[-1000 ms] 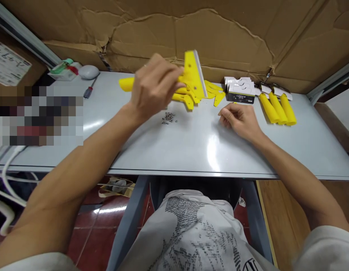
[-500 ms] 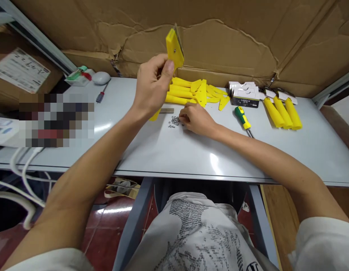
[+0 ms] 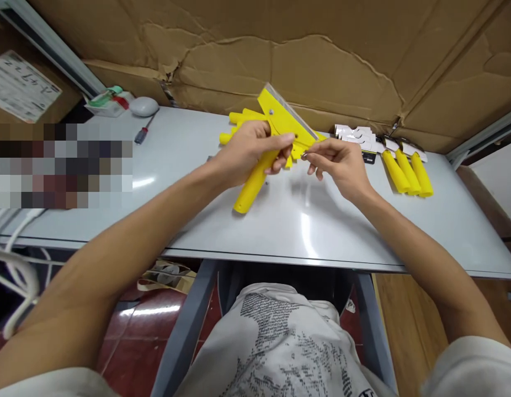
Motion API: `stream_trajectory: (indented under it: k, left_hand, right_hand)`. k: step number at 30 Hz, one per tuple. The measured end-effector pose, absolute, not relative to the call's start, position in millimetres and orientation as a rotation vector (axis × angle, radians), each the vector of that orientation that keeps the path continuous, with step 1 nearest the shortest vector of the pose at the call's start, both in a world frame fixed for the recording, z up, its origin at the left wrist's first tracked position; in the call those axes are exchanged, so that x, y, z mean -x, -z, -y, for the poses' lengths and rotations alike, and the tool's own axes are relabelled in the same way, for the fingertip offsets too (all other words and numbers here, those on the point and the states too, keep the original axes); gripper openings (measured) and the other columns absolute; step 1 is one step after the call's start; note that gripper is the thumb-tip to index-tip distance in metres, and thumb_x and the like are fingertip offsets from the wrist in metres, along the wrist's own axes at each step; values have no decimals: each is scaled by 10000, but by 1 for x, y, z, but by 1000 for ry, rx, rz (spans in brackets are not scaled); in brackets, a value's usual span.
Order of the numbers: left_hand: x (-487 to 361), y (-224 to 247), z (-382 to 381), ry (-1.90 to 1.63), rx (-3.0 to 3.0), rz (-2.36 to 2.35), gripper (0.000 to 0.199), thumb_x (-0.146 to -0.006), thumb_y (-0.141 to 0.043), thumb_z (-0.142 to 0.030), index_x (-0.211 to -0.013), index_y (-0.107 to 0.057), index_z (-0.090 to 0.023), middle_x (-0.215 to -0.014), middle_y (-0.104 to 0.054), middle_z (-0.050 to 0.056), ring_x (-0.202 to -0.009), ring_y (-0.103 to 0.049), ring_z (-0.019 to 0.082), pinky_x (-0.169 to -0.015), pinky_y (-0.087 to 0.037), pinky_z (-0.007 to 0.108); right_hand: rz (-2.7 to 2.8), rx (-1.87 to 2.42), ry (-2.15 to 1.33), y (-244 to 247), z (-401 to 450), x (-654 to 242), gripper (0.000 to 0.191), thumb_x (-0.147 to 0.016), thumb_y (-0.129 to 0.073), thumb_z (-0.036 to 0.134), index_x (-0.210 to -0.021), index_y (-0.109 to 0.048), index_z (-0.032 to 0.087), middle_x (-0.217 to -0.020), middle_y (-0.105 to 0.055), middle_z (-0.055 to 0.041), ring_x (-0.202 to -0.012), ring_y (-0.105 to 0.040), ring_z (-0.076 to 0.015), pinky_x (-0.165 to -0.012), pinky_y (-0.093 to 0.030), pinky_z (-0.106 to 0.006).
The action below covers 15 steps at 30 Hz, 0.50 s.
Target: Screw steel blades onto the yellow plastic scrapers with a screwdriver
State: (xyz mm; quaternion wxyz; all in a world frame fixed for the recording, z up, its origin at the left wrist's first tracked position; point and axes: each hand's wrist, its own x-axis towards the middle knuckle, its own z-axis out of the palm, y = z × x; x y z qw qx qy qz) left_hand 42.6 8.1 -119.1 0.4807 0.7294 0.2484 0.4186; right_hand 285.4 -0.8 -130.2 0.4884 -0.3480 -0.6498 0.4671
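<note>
My left hand is wrapped round a yellow scraper, held tilted above the table. Its handle points down toward me, and a metal blade runs along the far edge of its head. One screw sits in the head; a dark hole shows by my left thumb. Close to that hole, my right hand pinches a small metal screw between thumb and fingertips. The screw appears just short of the scraper, though contact is hard to judge. The pile of loose screws is mostly hidden behind my left hand.
Yellow scraper parts lie behind my left hand. Three yellow-handled scrapers lie at the right beside white packaging. A small screwdriver and a white rounded object are at the left. Cardboard stands along the back.
My left hand has lowered and turned the scraper, bringing its handle into view. My right hand has lifted off the screw pile with a screw and moved right, up to the scraper head.
</note>
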Motion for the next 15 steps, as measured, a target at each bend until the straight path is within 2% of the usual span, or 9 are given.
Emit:
stream_trajectory:
  k: [3,6,9,15]
  left_hand:
    - [-60,124,10,-957,-1761,-525,517,-1067,-792,-683,-950,-669,-194,-804,-761,65,-548,-659,140,-457,-487,279]
    - [-66,129,18,-911,-1758,-464,484,-1104,-735,-684,-1126,-687,-203,-857,-793,66,-574,-692,149,-487,-517,280]
    - [-65,133,19,-917,-1758,-450,487,-1135,-687,-681,-1286,-644,-220,-875,-796,49,-587,-709,152,-520,-546,281]
    - [-66,132,23,-977,-1695,-494,463,-1074,-813,-617,-1278,-593,-264,-776,-716,-36,-437,-542,91,-438,-479,244]
  right_hand:
    - [1516,790,-1270,127,13,-297,521,-670,-1099,606,-800,-744,247,-766,-784,-11,-625,-716,-161,-499,-522,-282]
    - [1531,750,-1310,129,22,-298,607,-637,-1103,686,-769,-710,242,-732,-745,-4,-620,-704,-159,-485,-513,-275]
    - [1519,722,-1309,130,27,-297,573,-687,-1094,660,-775,-723,233,-711,-720,9,-597,-675,-137,-482,-506,-261]
    - [1473,716,-1327,130,31,-292,500,-706,-1091,570,-792,-753,211,-681,-706,34,-548,-616,-94,-461,-476,-222]
